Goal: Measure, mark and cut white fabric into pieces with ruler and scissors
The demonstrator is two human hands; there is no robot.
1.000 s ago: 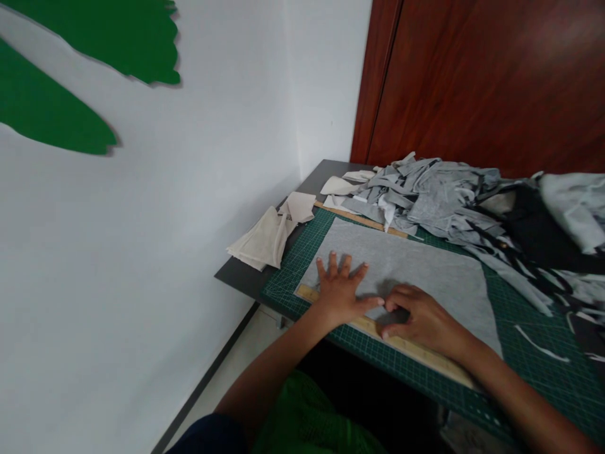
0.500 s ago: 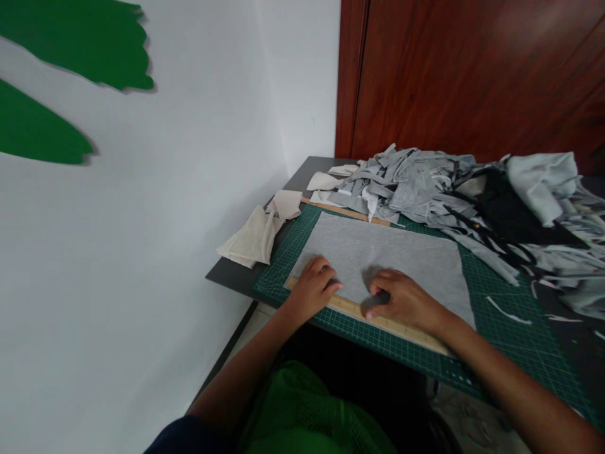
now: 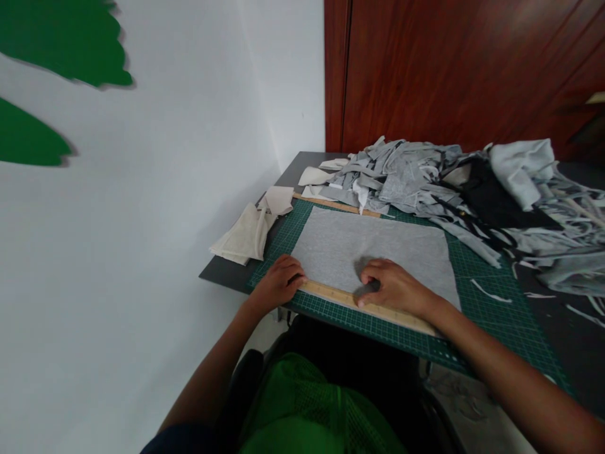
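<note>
A sheet of light grey cloth lies flat on a green gridded cutting mat. Along its near edge runs a wooden ruler. My left hand has its fingers bent over the ruler's left end, at the cloth's near left corner. Farther right, my right hand is curled over the ruler, its thumb on the wood and its fingers bent toward the cloth. Inside that curl is a dark patch; whether it is shadow or a small object I cannot tell.
Grey cloth strips form a heap at the back, with black-handled scissors and black cloth on the right. A second wooden strip lies behind the sheet. Cream cloth pieces sit left, near the white wall.
My left hand has slid left along the ruler to its end. My right hand stays at about the same place on the ruler. The whole view has shifted slightly.
</note>
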